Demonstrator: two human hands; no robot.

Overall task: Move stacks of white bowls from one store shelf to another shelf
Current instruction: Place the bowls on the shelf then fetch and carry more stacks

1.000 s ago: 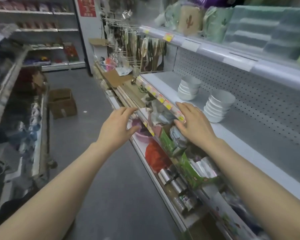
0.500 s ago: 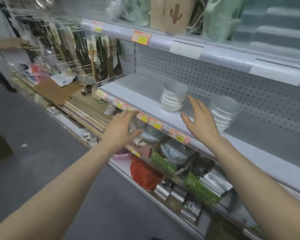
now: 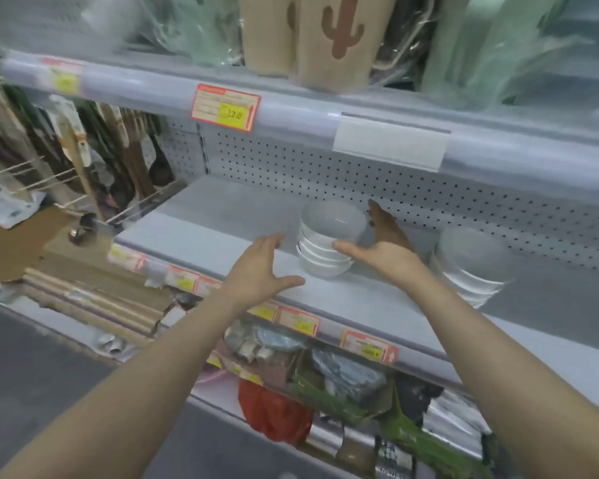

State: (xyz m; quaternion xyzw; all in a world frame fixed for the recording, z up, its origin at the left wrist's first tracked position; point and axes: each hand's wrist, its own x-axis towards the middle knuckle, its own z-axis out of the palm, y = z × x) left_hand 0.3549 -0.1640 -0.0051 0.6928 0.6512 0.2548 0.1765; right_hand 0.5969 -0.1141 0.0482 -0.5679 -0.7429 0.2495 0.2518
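Both hands have advanced past the front edge of the grey metal shelf (image 3: 222,219) to the stack of white ceramic bowls (image 3: 329,236) standing mid-shelf: left hand (image 3: 260,267) spread wide just beside it, right hand (image 3: 377,243) wide around its right side, holding nothing; grasp judged imminent.

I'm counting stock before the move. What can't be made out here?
Head view only.
1. Right stack of bowls: motion blur smears it, count unclear.
2. Right hand: blur at the left stack of bowls leaves contact unclear.
3. Price tag: small print blurred, unreadable.
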